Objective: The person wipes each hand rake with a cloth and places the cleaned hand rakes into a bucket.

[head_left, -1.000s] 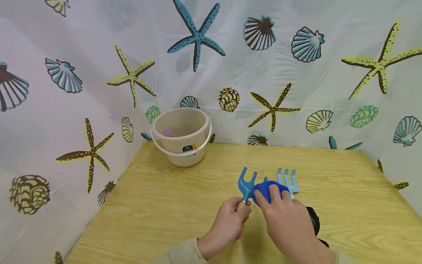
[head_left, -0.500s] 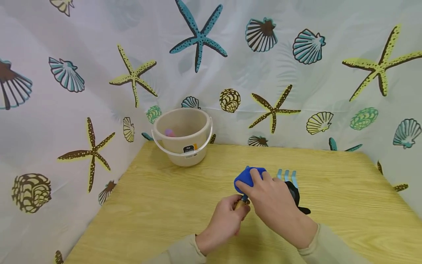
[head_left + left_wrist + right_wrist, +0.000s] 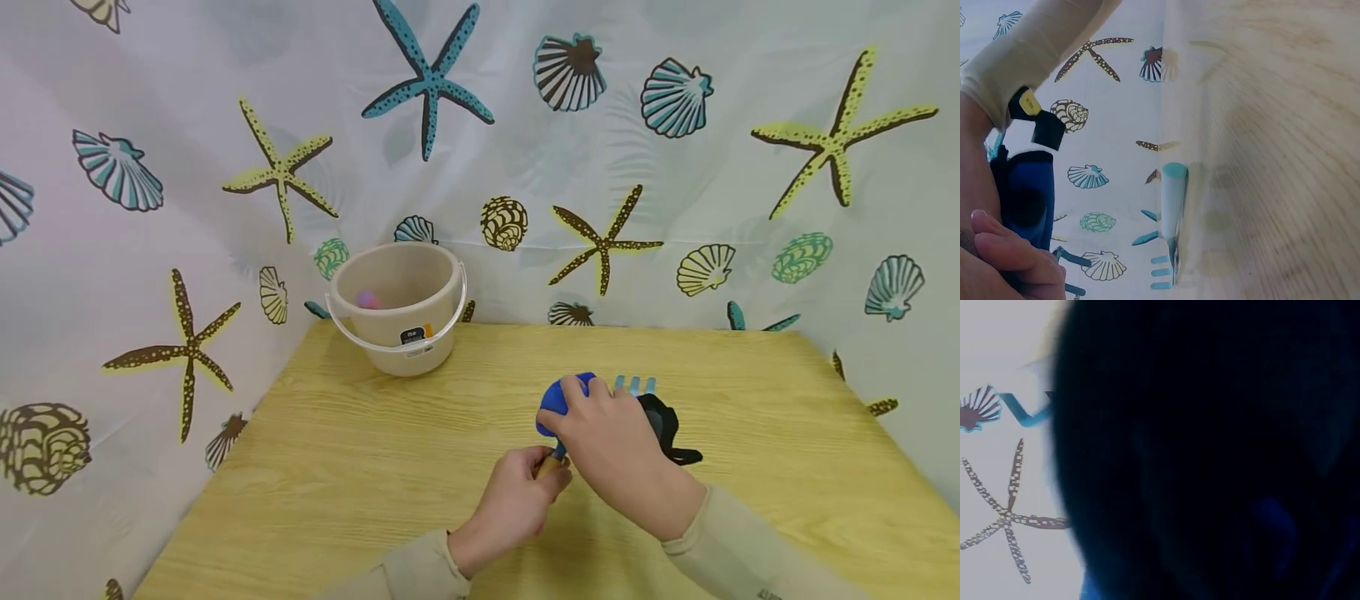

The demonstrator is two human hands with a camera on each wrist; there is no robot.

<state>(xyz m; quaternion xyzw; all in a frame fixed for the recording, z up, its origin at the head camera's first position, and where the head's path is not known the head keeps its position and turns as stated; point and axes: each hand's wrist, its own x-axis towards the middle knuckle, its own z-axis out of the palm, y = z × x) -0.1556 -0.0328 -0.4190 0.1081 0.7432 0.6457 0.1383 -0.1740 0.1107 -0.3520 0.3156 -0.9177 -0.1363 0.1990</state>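
1. Here's the wood-grain table, and on it the beige bucket, where we spot a rounded pink-and-purple object inside.
2. In front of the bucket and off to its right, we have the left hand, fingers curled firmly round the wooden handle of a blue hand cultivator.
3. Just farther right of the bucket, the right hand grips a blue cloth, holding it over the cultivator's head and hiding most of that from us.
4. Farther right of the bucket again, a light-blue hand rake lies on the table.
5. Behind the bucket, we see a white curtain printed with starfish and shells.
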